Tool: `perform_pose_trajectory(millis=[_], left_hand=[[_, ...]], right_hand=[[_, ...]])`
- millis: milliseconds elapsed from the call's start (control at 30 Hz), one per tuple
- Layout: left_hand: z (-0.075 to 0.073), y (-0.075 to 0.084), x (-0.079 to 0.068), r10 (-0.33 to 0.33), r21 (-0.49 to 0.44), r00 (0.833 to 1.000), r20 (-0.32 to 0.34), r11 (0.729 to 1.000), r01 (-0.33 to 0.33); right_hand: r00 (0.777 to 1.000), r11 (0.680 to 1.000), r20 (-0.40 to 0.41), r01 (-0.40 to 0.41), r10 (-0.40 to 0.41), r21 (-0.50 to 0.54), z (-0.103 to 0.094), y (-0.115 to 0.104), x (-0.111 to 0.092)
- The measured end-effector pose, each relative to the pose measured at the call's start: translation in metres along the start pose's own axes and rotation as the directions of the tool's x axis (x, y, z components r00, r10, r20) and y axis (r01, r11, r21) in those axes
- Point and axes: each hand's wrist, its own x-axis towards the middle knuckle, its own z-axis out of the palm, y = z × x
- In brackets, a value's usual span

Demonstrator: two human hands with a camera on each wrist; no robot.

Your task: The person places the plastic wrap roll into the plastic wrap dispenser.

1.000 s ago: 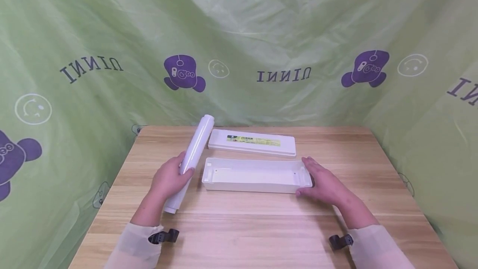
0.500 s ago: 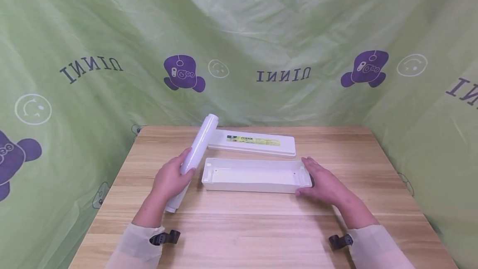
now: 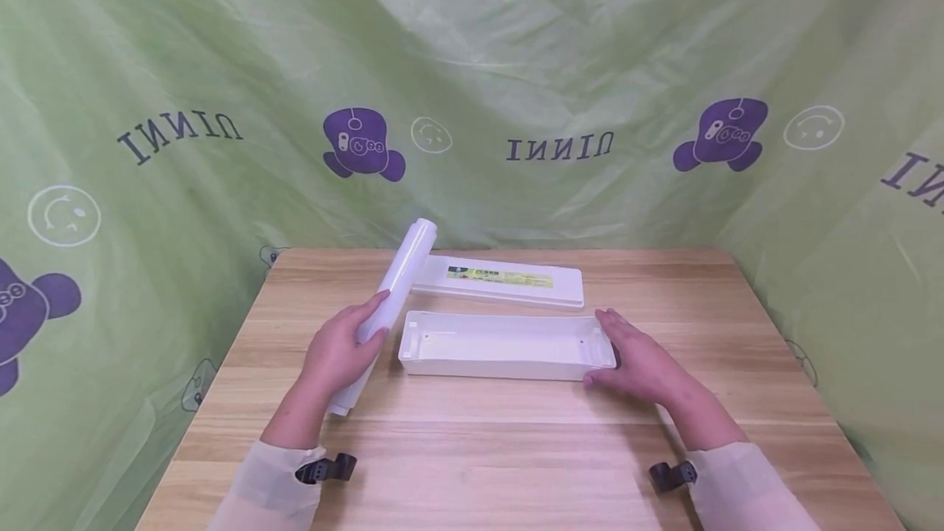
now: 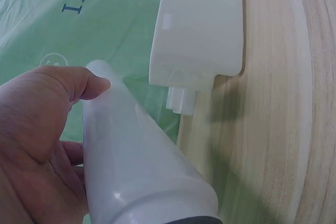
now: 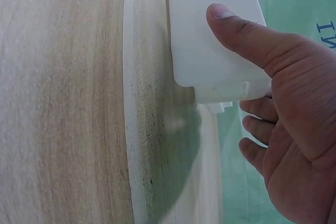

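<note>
My left hand (image 3: 341,352) holds a white roll of cling film (image 3: 406,269) by its middle, left of a long white open box (image 3: 509,369). The roll slants, its far end raised toward the back. In the left wrist view, the thumb lies along the glossy film roll (image 4: 142,156), with the fingers partly hidden behind it. My right hand (image 3: 643,365) grips the box's right end. Close up in the right wrist view, the thumb presses the front wall of the box (image 5: 210,56) and the fingers bend behind its end. Inside, the box shows a bare floor.
Behind the box lies its white lid (image 3: 568,285), bearing a yellow-green label (image 3: 501,277); the roll overlaps its left end in the head view. All stand on a wooden table (image 3: 472,449). A green printed curtain (image 3: 472,47) hangs round the back and sides.
My left hand has shifted the cling film roll slightly right and up, its far end now overlapping the lid's left corner. The right hand and the box stay in place.
</note>
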Motion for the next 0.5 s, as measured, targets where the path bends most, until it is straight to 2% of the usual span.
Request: perform_pose_trajectory(millis=[500], left_hand=[[-0.003,0.016,0.002,0.086,-0.04,0.996,-0.039,0.995,-0.087]], right_hand=[[1.0,1.0,0.008,0.0,0.0,0.004,-0.001,0.0,0.0]])
